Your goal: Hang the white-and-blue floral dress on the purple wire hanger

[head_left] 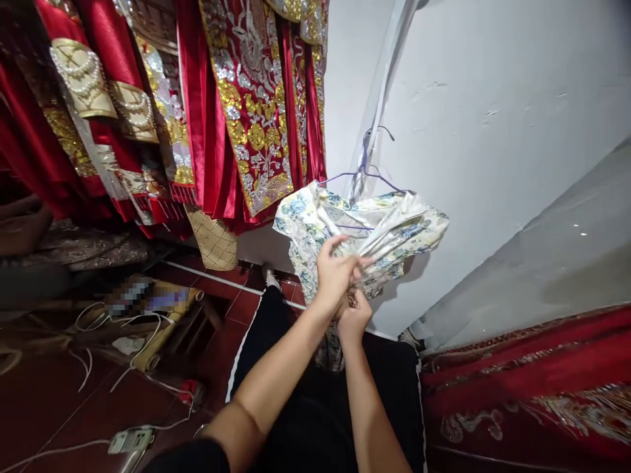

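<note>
A cream garment with blue and yellow flowers (389,226) hangs on a purple wire hanger (367,174) in front of the white wall. My left hand (335,272) is closed round a gathered fold of this floral fabric, thumb raised. Just below it, my right hand (353,316) pinches the same fabric from underneath. Both forearms reach up from the bottom of the view over my black trousers (305,407).
Red robes with gold and silver sequin embroidery (251,98) hang at upper left. Red embroidered cloth (527,387) lies at lower right beneath a grey sheet (542,263). White cables, a power strip (131,439) and rolled items sit on the dark red tile floor at left.
</note>
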Demonstrator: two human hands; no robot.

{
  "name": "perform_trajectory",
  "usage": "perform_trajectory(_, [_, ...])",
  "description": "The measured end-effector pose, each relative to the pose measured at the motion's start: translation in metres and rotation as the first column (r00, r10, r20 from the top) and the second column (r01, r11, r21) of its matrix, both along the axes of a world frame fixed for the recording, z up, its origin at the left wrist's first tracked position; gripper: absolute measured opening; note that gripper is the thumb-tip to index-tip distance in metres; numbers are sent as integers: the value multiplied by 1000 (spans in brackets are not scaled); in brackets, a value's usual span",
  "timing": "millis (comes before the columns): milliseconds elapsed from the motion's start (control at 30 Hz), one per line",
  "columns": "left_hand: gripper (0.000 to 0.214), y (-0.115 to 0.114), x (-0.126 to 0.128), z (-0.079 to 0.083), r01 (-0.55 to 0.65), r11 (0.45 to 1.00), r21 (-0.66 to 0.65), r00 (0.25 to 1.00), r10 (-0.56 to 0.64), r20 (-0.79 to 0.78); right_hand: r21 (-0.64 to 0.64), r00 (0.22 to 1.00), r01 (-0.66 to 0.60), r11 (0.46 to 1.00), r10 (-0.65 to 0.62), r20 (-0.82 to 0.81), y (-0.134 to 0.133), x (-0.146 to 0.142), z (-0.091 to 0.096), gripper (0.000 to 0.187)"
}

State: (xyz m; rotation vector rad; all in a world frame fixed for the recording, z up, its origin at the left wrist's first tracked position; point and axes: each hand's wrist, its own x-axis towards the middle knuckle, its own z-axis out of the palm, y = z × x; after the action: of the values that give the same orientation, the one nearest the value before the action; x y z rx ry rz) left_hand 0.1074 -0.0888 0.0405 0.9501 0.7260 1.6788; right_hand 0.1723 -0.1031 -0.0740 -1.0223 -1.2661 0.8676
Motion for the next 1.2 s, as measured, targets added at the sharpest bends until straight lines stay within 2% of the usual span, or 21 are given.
perform_trajectory(67, [51, 28, -3, 36, -61, 997, 48, 998, 61, -2, 37, 989, 139, 990, -141, 54, 0, -6, 0, 29])
perform_trajectory(100, [51, 42, -5, 57, -56, 993, 101, 998, 59, -26, 57, 984, 159, 986, -163, 76, 2, -9, 1, 30])
perform_trajectory(200, [51, 75, -9, 111, 1, 974, 225, 996, 20, -90, 71, 985, 105, 992, -113, 128, 9, -14, -2, 36])
perform_trajectory(267, [45, 84, -10, 132, 32, 964, 263, 990, 5, -141, 51, 988, 109, 993, -114, 108, 12, -13, -10, 37])
perform_trajectory(300, [41, 85, -10, 136, 49, 960, 276, 985, -1, -172, 38, 989, 115, 993, -118, 86, 12, -13, -16, 38])
perform_trajectory(333, [37, 84, -10, 135, 67, 956, 286, 979, -8, -204, 26, 991, 114, 993, -115, 61, 12, -11, -21, 38])
perform_trajectory(400, [34, 78, -10, 123, 102, 949, 297, 963, -20, -268, 8, 996, 88, 996, -88, 0, 13, -6, -26, 34])
perform_trajectory(467, [35, 72, -13, 104, 123, 947, 297, 947, -23, -320, 3, 997, 50, 999, -50, -57, 16, 2, -18, 30])
perform_trajectory(500, [37, 69, -14, 94, 132, 945, 299, 941, -24, -339, 15, 996, 42, 999, -41, -79, 20, 7, -7, 30])
perform_trajectory(567, [39, 66, -18, 77, 149, 939, 311, 931, -27, -363, 91, 995, 52, 995, -43, -94, 30, 19, 28, 34])
perform_trajectory(667, [40, 65, -23, 64, 156, 936, 314, 925, -27, -380, 291, 998, 59, 955, -68, 18, 51, 38, 100, 45])
perform_trajectory(733, [39, 63, -28, 64, 126, 934, 334, 918, 17, -395, 378, 972, -39, 925, -53, 230, 69, 48, 144, 47])
perform_trajectory(767, [38, 62, -30, 65, 99, 929, 357, 912, 59, -405, 398, 933, -99, 912, -54, 355, 77, 52, 162, 43])
perform_trajectory(833, [38, 60, -35, 67, 37, 913, 406, 886, 158, -435, 397, 804, -205, 895, -77, 589, 93, 59, 186, 32])
perform_trajectory(900, [37, 59, -39, 67, -10, 903, 429, 843, 238, -482, 394, 669, -251, 884, -135, 731, 102, 62, 197, 24])
perform_trajectory(933, [37, 60, -40, 66, -17, 904, 427, 825, 254, -505, 404, 626, -254, 879, -169, 762, 105, 63, 199, 24])
perform_trajectory(1100, [48, 71, -40, 55, 38, 940, 339, 819, 165, -550, 481, 548, -250, 841, -286, 786, 106, 61, 200, 24])
perform_trajectory(1200, [52, 78, -40, 56, 69, 944, 322, 828, 125, -546, 449, 481, -251, 857, -292, 827, 106, 59, 203, 27])
